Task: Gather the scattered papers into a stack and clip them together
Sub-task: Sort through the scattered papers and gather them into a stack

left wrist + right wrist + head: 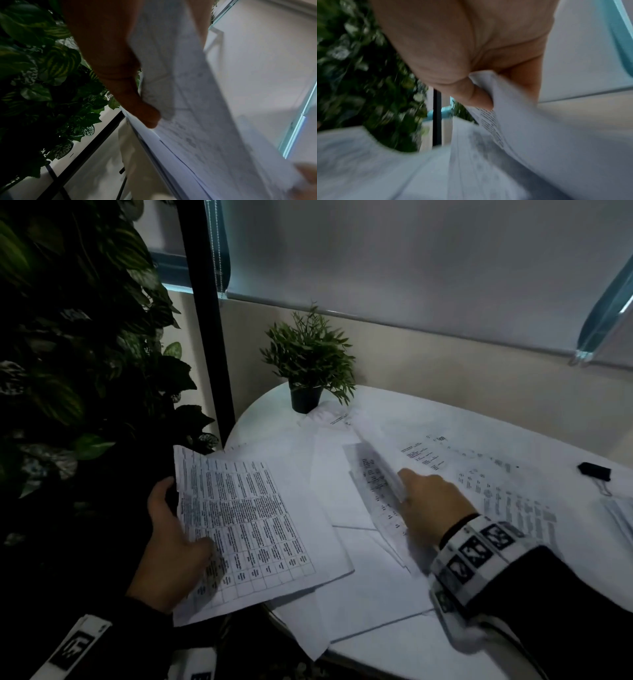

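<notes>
Printed white papers lie scattered over a round white table point(394, 655). My left hand point(171, 546) grips a sheaf of papers point(253, 529) with a printed grid on top, thumb on the sheet and fingers underneath, at the table's left edge. In the left wrist view the thumb point(145, 115) presses on that sheaf point(197, 135). My right hand point(428, 505) pinches a printed sheet point(376, 484) lifted off the table's middle; in the right wrist view the sheet point(513, 108) curls between thumb and fingers. A black binder clip point(594, 472) lies at the right.
A small potted plant point(308, 368) stands at the table's far side, with a paper touching its pot. A wall of dark leaves point(68, 371) and a black post point(205, 302) are on the left. More printed sheets point(496, 484) lie to the right of my hand.
</notes>
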Action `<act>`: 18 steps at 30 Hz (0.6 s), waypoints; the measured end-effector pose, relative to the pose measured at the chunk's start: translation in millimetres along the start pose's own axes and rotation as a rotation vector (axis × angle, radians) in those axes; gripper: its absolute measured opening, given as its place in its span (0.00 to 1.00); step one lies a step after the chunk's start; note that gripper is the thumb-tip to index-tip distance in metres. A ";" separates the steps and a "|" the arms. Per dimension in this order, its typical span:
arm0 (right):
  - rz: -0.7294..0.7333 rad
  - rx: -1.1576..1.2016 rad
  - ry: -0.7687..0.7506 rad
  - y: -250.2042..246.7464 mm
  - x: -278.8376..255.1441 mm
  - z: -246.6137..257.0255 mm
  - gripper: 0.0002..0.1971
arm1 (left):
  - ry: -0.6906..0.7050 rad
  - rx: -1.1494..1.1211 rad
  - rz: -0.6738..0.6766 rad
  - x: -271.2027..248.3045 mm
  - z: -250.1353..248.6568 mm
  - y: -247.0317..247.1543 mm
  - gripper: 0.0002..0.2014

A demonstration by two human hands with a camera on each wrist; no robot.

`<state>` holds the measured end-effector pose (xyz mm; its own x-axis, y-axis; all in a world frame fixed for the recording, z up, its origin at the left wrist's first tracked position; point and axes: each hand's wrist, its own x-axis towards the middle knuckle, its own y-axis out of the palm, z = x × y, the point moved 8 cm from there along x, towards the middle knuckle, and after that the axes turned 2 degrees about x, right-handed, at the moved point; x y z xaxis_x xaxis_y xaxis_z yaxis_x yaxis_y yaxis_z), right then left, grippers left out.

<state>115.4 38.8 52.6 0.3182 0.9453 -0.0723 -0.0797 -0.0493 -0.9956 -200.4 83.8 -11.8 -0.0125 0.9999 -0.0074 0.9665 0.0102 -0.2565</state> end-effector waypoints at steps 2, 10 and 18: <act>-0.157 0.133 -0.015 -37.9 2.4 -8.2 0.07 | 0.062 -0.013 0.028 -0.6 -5.9 2.7 0.48; -0.006 1.513 -0.304 -64.4 -17.4 24.5 0.17 | 0.025 -0.032 0.152 0.8 9.6 15.3 0.28; 0.252 0.898 -0.083 73.0 -20.9 47.2 0.23 | -0.336 -0.551 0.276 -20.1 5.5 42.3 0.22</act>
<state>58.2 30.6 -15.8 0.1260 0.9624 -0.2408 -0.8480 -0.0215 -0.5296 -160.7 64.1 -27.9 0.2596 0.9102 -0.3227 0.9339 -0.1515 0.3239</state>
